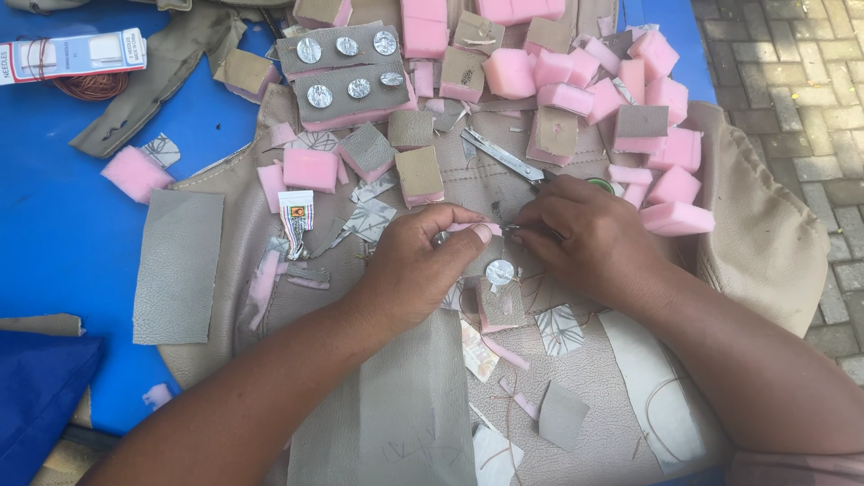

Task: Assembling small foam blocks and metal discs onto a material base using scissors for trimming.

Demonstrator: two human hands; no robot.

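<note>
**Hands Pinching at Mid-Cloth**

Left of the pinch, a grey leather strip lay near open blue table. The left hand pressed fingertips on a small pink piece; the right hand pinched beside it. Scissors lay just above; pink foam blocks crowded the right.

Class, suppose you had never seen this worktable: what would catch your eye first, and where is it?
First the two hands, the left hand and the right hand, meeting at the middle over a small pink piece, with a silver button just below them. Next the heap of pink foam blocks at the top right, on beige cloth. Scissors lie just above the hands.
</note>
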